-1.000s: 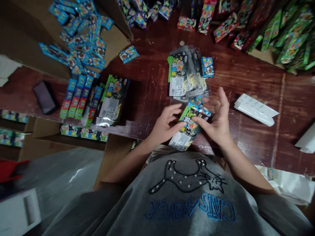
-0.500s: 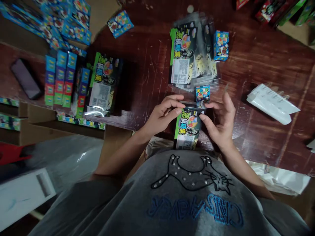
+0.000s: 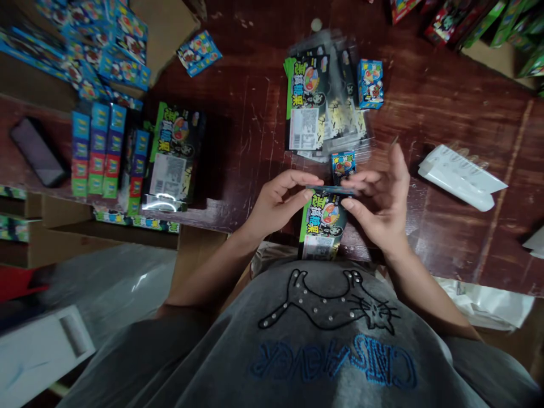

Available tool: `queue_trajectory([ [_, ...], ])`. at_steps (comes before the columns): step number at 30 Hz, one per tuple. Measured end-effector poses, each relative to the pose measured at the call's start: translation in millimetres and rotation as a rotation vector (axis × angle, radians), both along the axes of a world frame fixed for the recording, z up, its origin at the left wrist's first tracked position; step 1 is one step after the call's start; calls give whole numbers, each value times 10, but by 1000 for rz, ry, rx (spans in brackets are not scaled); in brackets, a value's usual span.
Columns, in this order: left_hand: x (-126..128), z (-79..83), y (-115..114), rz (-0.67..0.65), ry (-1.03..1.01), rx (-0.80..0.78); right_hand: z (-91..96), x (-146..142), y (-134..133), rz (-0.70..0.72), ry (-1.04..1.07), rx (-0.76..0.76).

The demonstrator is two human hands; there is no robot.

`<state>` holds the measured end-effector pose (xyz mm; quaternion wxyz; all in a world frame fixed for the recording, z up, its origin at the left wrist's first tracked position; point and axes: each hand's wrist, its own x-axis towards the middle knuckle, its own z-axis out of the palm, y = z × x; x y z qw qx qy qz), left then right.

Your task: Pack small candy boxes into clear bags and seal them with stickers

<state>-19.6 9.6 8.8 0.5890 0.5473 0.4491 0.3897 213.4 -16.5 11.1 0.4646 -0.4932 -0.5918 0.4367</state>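
A black and green candy box (image 3: 323,222) is upright at the table's near edge, against the grey shirt, its printed face towards me. My left hand (image 3: 284,199) pinches its top left corner between thumb and fingers. The thumb and forefinger of my right hand (image 3: 379,205) close on the top right corner, by the flap (image 3: 331,190); the other fingers are raised and blurred. A thin brownish sliver shows by a right fingertip; I cannot tell what it is. Just past the flap lies a small blue candy box (image 3: 342,164).
Flat black and green packages (image 3: 306,102) in clear plastic lie ahead. Another black box (image 3: 174,158) stands left, beside stacks of small coloured boxes (image 3: 100,150) and a phone (image 3: 39,152). A folded white wrapper (image 3: 461,177) lies right. Cartons hold blue boxes (image 3: 127,34) and red and green ones.
My hands stay at the top of the black box. Its flap edge looks lower and more tilted towards me, and the right fingers have shifted slightly. The whole view has moved a little.
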Motion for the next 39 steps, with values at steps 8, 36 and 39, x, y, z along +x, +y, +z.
queue_trajectory([
  [8, 108, 0, 4, 207, 43, -49, -112, -25, -170, -111, -156, 144],
  [36, 1, 396, 180, -112, 167, 45, 60, 76, 193, 140, -16, 38],
  [39, -16, 404, 209, -115, 186, 62, 141, 105, 200, 149, -105, 37],
])
